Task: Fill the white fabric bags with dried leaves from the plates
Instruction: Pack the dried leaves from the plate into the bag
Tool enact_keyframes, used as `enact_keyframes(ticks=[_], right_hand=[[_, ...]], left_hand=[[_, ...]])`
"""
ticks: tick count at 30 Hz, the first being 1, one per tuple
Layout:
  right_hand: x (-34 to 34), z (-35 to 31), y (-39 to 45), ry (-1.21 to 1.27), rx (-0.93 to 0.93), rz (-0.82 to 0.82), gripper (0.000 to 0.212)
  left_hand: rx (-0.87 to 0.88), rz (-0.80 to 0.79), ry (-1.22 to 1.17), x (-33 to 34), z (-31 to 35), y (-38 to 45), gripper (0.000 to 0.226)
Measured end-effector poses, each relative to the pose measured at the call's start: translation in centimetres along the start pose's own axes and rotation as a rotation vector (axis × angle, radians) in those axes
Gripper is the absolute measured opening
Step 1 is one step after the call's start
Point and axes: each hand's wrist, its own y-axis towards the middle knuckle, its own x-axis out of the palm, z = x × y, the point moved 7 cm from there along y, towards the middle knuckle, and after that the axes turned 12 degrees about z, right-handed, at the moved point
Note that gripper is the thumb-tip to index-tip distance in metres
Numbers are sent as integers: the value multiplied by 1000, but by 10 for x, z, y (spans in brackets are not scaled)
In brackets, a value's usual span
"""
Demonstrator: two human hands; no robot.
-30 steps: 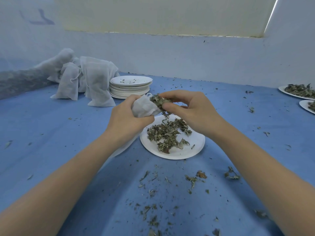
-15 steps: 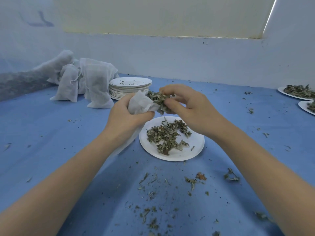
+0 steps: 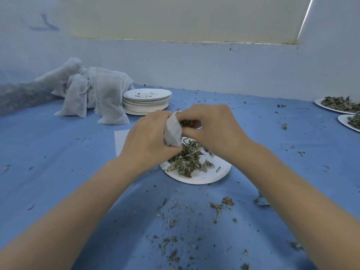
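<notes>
My left hand (image 3: 148, 139) grips a white fabric bag (image 3: 172, 131) by its bunched mouth, just above a white paper plate (image 3: 218, 172). A heap of dried leaves (image 3: 187, 158) lies on that plate. My right hand (image 3: 212, 129) pinches a tuft of dried leaves at the bag's opening, its fingertips against the cloth. Most of the bag is hidden behind my left hand; a flat white corner of it (image 3: 120, 141) shows to the left.
Several filled white bags (image 3: 105, 98) lean together at the back left beside a stack of used plates (image 3: 146, 102). Two plates of leaves (image 3: 339, 104) sit at the right edge. Leaf crumbs (image 3: 220, 207) litter the blue tabletop near me. A pale wall closes the back.
Both hands have come closer together over the plate. My right hand has pushed its tuft of leaves further into the bag's mouth, and less of the tuft shows.
</notes>
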Motion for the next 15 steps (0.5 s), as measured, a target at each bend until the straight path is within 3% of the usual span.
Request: enact_keyframes(ticks=[2, 4, 9, 12, 15], right_hand=[[-3, 15, 0, 189, 233, 35, 24], [0, 26, -2, 282, 388, -29, 24], [8, 30, -7, 586, 494, -268, 16], [3, 33, -8, 546, 493, -250, 13], [0, 35, -5, 288, 392, -210, 15]], left_hand=[[-4, -3, 8, 1, -2, 0, 34], [-31, -6, 0, 0, -5, -1, 35], [-105, -24, -31, 1, -9, -2, 37], [-109, -20, -61, 1, -8, -3, 41], [-127, -1, -106, 0, -8, -3, 41]])
